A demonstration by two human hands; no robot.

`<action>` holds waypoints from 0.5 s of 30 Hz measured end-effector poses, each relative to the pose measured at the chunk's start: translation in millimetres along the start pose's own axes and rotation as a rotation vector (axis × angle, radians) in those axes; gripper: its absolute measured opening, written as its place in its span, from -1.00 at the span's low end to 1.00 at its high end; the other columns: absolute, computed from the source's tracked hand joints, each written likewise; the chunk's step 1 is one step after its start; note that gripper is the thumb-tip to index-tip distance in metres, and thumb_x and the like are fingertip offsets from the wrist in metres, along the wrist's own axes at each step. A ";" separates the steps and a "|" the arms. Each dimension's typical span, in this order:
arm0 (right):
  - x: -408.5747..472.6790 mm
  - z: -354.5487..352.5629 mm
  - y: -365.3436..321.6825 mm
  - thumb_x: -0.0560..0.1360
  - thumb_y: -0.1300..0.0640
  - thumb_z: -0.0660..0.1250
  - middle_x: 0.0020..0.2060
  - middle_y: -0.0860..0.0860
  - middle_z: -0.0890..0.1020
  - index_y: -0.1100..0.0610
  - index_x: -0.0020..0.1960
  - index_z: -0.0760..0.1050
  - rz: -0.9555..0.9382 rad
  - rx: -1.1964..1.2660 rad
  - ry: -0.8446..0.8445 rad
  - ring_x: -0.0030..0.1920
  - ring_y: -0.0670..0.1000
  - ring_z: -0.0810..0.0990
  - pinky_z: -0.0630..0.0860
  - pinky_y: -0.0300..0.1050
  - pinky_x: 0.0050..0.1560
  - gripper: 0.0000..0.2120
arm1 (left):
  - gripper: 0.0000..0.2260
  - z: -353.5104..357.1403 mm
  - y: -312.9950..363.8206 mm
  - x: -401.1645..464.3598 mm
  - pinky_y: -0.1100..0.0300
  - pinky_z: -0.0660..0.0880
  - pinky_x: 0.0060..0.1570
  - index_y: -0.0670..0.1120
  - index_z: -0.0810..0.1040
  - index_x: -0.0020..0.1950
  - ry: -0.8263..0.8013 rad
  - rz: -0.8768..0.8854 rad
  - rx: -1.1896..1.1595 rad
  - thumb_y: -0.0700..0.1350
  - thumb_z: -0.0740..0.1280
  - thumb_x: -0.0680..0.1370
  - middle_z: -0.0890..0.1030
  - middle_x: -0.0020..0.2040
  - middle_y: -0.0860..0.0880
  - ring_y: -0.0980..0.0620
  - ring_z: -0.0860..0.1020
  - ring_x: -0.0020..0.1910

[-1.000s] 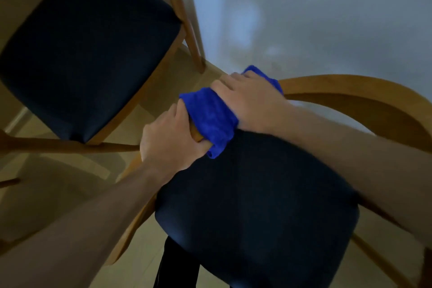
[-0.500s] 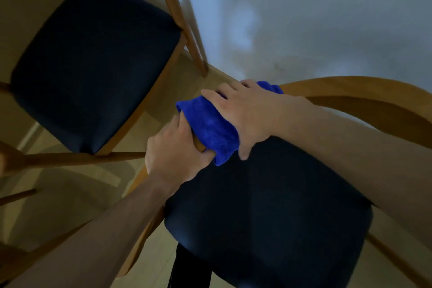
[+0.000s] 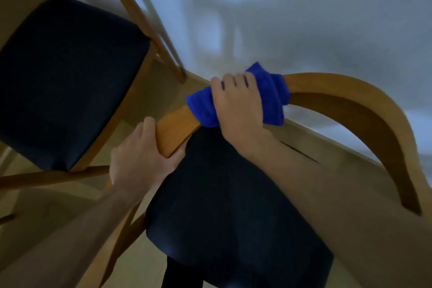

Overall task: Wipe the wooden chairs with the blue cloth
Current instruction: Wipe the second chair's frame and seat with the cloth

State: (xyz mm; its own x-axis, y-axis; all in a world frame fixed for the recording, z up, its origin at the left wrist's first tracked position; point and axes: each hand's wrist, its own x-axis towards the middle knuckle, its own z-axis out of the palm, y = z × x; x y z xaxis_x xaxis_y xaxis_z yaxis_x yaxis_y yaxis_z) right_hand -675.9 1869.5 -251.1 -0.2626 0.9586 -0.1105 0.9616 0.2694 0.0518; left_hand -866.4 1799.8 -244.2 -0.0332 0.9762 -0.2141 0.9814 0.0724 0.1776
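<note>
A wooden chair with a curved back rail (image 3: 346,91) and a dark seat (image 3: 229,206) stands right below me. The blue cloth (image 3: 271,98) is wrapped around that rail near its left part. My right hand (image 3: 236,105) grips the cloth and the rail inside it, fingers curled over the top. My left hand (image 3: 140,159) holds the bare left end of the rail (image 3: 175,131), thumb on the inner side. A second wooden chair with a dark seat (image 3: 67,82) stands to the left.
A pale wall (image 3: 304,18) runs behind both chairs. The left chair's slanted wooden back post (image 3: 145,23) reaches down to the tan floor (image 3: 35,213). A dark trouser leg (image 3: 182,276) shows under the near seat.
My right hand has slid the cloth to the right along the rail, uncovering the rail's left end. My left hand keeps its hold there. The view has tilted a little.
</note>
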 end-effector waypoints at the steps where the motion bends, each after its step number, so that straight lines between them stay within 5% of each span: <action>1: 1.3 2.0 0.3 0.39 0.20 0.42 0.06 0.16 0.57 0.18 0.21 0.39 -0.147 -0.011 0.027 0.09 0.20 0.53 0.39 0.14 0.25 -0.57 | -0.44 -0.8 -0.6 0.2 0.10 0.52 -0.35 0.04 0.27 0.01 -0.007 -0.006 0.004 0.50 0.10 0.37 0.40 -0.23 0.09 0.11 0.43 -0.35; 4: 12.2 -7.7 39.3 0.36 -0.01 0.47 0.08 0.09 0.55 0.09 0.29 0.32 -0.293 -0.061 -0.048 0.07 0.14 0.53 0.42 0.09 0.10 -0.41 | -0.46 -1.2 -1.2 0.0 0.10 0.53 -0.31 0.04 0.28 0.02 -0.034 -0.005 -0.010 0.47 0.17 0.36 0.42 -0.21 0.08 0.11 0.44 -0.33; 8: 0.6 -9.9 42.5 0.39 -0.02 0.42 0.17 0.13 0.51 0.10 0.29 0.32 0.142 -0.087 -0.061 0.22 0.19 0.45 0.26 0.17 0.33 -0.45 | -0.45 -0.8 -0.6 -2.2 0.09 0.51 -0.26 -0.02 0.33 0.06 0.000 0.023 0.009 0.42 0.22 0.39 0.47 -0.15 0.03 0.03 0.51 -0.25; 11: 1.0 -5.4 26.7 0.41 0.03 0.42 0.20 0.14 0.49 0.13 0.30 0.31 0.033 -0.108 -0.073 0.26 0.20 0.44 0.21 0.22 0.38 -0.46 | -0.35 2.0 5.6 -6.1 -0.05 0.44 0.13 -0.16 0.32 0.36 0.087 0.168 0.174 0.32 0.23 0.51 0.48 0.20 -0.16 -0.14 0.49 0.13; 15: -2.4 -21.4 81.5 0.33 -0.12 0.49 0.12 0.07 0.53 0.06 0.31 0.30 -0.083 -0.063 -0.061 0.12 0.13 0.50 0.39 0.09 0.16 -0.34 | -0.14 14.3 52.8 -5.9 -0.12 0.14 0.44 -0.23 0.07 0.55 0.088 0.237 0.209 0.06 0.43 0.41 0.19 0.50 -0.22 -0.19 0.19 0.47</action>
State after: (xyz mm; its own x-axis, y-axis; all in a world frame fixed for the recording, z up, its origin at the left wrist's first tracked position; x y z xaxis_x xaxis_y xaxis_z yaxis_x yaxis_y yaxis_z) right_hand -598.6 1891.2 -225.4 -0.3337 0.9259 -0.1769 0.9294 0.3545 0.1024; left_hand -811.7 1794.9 -247.3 0.1933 0.9755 -0.1048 0.9811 -0.1934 0.0092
